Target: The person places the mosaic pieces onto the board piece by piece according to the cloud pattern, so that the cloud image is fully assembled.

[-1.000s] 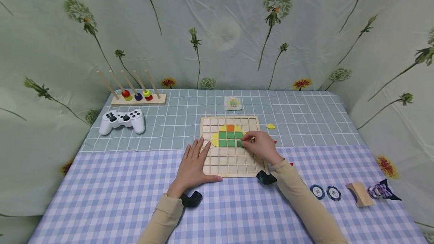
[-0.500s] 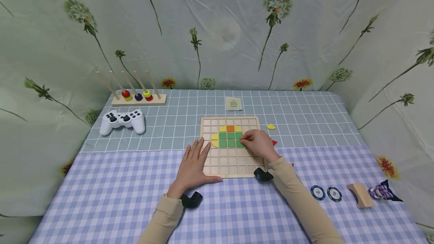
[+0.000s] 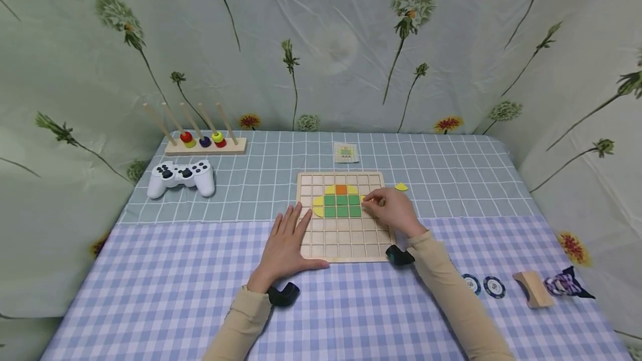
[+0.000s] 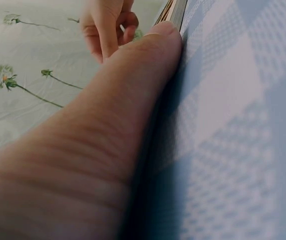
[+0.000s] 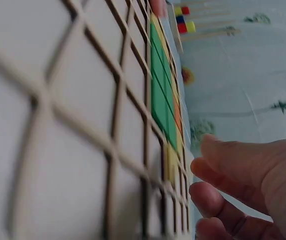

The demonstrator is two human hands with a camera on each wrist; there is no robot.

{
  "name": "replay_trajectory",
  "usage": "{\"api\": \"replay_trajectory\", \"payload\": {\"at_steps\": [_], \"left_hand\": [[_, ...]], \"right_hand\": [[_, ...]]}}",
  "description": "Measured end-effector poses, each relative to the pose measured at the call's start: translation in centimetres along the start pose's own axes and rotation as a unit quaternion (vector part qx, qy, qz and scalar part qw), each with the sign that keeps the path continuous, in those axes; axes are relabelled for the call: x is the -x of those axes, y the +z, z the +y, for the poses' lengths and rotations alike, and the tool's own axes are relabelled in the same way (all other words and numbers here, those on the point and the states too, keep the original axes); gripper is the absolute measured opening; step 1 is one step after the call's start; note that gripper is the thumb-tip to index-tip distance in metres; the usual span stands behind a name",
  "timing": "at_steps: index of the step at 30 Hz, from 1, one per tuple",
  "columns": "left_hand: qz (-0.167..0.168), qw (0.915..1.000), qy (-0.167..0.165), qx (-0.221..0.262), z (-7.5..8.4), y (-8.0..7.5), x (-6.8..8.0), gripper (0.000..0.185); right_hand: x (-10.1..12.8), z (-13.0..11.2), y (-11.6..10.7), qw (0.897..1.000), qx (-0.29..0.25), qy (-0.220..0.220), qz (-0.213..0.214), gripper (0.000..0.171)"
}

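Observation:
A wooden grid board (image 3: 341, 244) lies mid-table with green tiles (image 3: 342, 205), yellow pieces and one orange tile in its far rows. My left hand (image 3: 288, 241) lies flat on the cloth at the board's near left corner, fingers straight and thumb along the front edge. My right hand (image 3: 388, 209) hovers over the board's right side, its loosely curled fingertips at the right end of the green tiles. In the right wrist view the curled fingers (image 5: 233, 185) hold nothing that I can see beside the green tiles (image 5: 159, 95). The left wrist view shows my thumb (image 4: 97, 140) against the board edge.
A loose yellow piece (image 3: 400, 186) lies right of the board, a pattern card (image 3: 345, 152) behind it. A white game controller (image 3: 181, 177) and a peg stand with rings (image 3: 205, 144) sit far left. Two poker chips (image 3: 482, 284), a wooden block (image 3: 533, 288) and a patterned cloth (image 3: 567, 283) lie near right.
The right hand has set a green tile into the second green row and drawn slightly right and away. The left hand has stayed put.

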State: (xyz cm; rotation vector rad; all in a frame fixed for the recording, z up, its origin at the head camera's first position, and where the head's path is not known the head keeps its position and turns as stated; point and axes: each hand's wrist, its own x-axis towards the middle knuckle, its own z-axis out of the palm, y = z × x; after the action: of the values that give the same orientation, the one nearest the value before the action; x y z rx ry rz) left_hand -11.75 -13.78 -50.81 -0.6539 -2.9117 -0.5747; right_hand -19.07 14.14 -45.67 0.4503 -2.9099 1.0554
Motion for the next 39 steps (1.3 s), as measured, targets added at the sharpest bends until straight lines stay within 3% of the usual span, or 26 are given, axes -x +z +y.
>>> {"api": "replay_trajectory", "payload": {"at_steps": [4,9,17,25,39], "left_hand": [[-0.007,1.0,-0.005,-0.001,-0.1,-0.1,-0.1,0.12],[-0.011,0.9999,-0.008,0.0,-0.2,-0.2,-0.1,0.12],[-0.006,1.0,-0.006,0.001,-0.2,-0.1,-0.1,0.12],[-0.016,0.9998,-0.009,0.001,-0.2,-0.2,0.1,0.119],[-0.018,0.9998,-0.007,0.001,-0.1,-0.1,-0.1,0.12]], "right_hand": [[-0.2,1.5,-1.6,0.999,0.02,0.01,0.043,0.019],[-0.9,3.5,-3.3,0.994,0.041,0.068,0.079,0.023],[-2.1,5.4,-4.1,0.982,0.063,0.174,0.047,0.035],[-2.2,5.7,-3.4,0.981,0.057,0.18,0.051,0.034],[-2.0,5.6,-3.1,0.989,0.027,0.143,0.042,0.023]]}}
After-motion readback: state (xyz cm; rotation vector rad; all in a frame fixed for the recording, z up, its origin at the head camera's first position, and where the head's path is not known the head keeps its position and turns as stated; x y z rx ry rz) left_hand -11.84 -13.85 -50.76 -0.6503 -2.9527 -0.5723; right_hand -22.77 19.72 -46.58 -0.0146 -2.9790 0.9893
